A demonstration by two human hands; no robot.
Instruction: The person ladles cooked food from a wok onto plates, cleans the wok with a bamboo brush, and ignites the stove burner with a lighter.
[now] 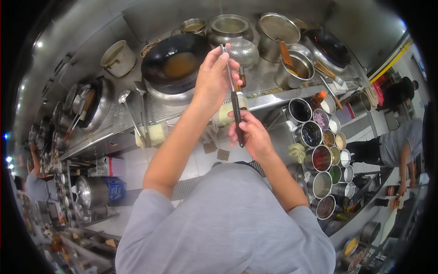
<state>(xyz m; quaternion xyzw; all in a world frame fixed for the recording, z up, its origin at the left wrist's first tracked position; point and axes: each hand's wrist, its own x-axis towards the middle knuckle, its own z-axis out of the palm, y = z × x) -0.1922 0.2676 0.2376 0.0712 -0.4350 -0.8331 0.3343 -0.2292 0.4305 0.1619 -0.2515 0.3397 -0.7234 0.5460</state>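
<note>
A long, slim utensil (236,112) with a black handle and a thin metal shaft is held up in front of me; its exact kind cannot be made out. My left hand (215,75) pinches the metal shaft near its upper end. Lower down, my right hand (253,135) has its fingers around the black handle. Behind the left fingers, a perforated metal skimmer (245,54) lies by the pots, its handle partly hidden. A black wok (157,57) with brownish liquid in it sits on the stove left of my left hand.
Several pots line the back, including a pot with liquid (294,73). A ladle (125,98) rests at the stove's front edge. Several containers of sauces and ingredients (319,157) stand at the right. Co-workers are at the right (401,141) and far left (40,182).
</note>
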